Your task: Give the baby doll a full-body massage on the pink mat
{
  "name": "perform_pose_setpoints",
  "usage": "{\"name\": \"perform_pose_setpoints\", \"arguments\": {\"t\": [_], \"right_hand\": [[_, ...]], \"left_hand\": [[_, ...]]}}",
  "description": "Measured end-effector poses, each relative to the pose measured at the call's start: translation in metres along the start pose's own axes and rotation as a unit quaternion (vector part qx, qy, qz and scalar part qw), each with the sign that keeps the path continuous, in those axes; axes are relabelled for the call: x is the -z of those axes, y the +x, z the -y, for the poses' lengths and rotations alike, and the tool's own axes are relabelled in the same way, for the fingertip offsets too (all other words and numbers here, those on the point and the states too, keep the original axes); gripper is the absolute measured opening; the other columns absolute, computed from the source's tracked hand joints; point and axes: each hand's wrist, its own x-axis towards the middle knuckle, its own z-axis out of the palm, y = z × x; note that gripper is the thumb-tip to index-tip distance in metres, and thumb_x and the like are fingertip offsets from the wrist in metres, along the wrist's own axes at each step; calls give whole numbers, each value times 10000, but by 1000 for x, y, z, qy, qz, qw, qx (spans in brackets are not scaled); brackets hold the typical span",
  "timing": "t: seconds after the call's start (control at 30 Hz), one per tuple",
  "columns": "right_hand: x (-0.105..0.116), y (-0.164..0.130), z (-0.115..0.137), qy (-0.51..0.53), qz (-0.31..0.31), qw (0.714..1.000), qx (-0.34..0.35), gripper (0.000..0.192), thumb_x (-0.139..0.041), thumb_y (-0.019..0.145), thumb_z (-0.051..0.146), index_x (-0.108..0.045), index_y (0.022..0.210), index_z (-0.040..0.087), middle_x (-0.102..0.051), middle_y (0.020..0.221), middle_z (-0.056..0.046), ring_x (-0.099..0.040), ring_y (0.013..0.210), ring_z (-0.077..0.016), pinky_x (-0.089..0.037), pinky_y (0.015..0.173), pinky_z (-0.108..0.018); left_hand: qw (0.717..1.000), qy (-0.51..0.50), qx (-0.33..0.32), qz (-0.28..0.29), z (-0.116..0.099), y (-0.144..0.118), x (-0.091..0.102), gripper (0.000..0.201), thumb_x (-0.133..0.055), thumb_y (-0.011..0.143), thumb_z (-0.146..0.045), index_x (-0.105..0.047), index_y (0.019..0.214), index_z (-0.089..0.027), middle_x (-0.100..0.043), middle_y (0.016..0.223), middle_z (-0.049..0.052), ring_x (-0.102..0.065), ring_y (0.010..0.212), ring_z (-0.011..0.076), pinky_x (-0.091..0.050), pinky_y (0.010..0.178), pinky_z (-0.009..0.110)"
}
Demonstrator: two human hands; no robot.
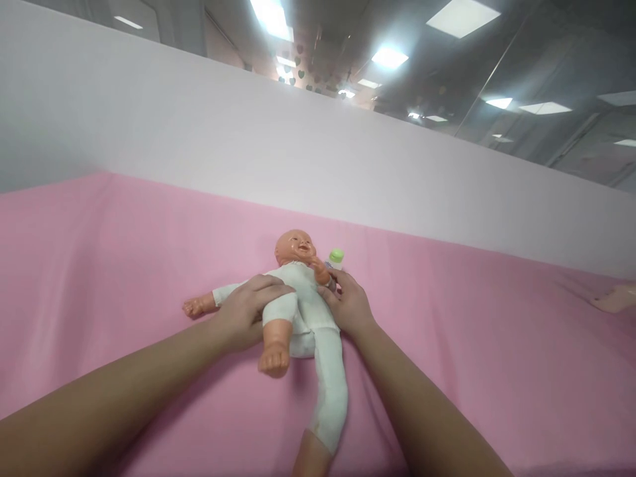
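A baby doll (305, 291) with a cloth body and hard plastic head, hands and feet lies on its back, head away from me. One of its legs is bent up, while the other stretches toward me. My left hand (248, 308) is closed around the doll's side by the raised thigh, its fingers over the belly. On the other side, my right hand (352, 303) grips the doll's side and sleeve near its bent arm; some fingertips are hidden. Just beyond that hand stands a small bottle (336, 257) with a green cap, partly covered.
Pink cloth (163, 265) covers the surface under the doll. A white wall or panel (238, 146) runs along the back, with glass above it reflecting ceiling lights. At the far right edge lies a skin-toned object (616, 299), cut off by the frame.
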Motion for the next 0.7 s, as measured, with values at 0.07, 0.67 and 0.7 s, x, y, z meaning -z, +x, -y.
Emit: {"name": "perform_pose_setpoints", "arguments": {"t": [0.07, 0.67, 0.7], "right_hand": [[4, 3, -11, 65, -27, 995, -73, 398, -632, 894, 465, -656, 1218, 234, -719, 1122, -76, -679, 988, -256, -570, 883, -427], [32, 8, -53, 162, -181, 948, -205, 725, -804, 746, 433, -489, 1367, 233, -616, 1393, -138, -679, 1117, -278, -623, 862, -415], [30, 7, -45, 122, -188, 960, -167, 741, -804, 744, 447, -494, 1381, 229, -648, 1353, -133, -681, 1109, -280, -607, 894, -420]], "left_hand": [[998, -12, -59, -8, -10, -3, 1, 418, -646, 858, -245, -628, 1276, -247, -672, 1219, 80, -626, 1127, 257, -520, 970, 402], [996, 51, -79, 4, -23, -3, 4, 396, -560, 878, -197, -639, 1265, -223, -685, 1186, 94, -625, 1081, 262, -517, 934, 428], [997, 64, -51, 5, -18, -2, 5, 403, -558, 873, -187, -646, 1264, -228, -687, 1184, 88, -620, 1087, 264, -511, 940, 434]]}}
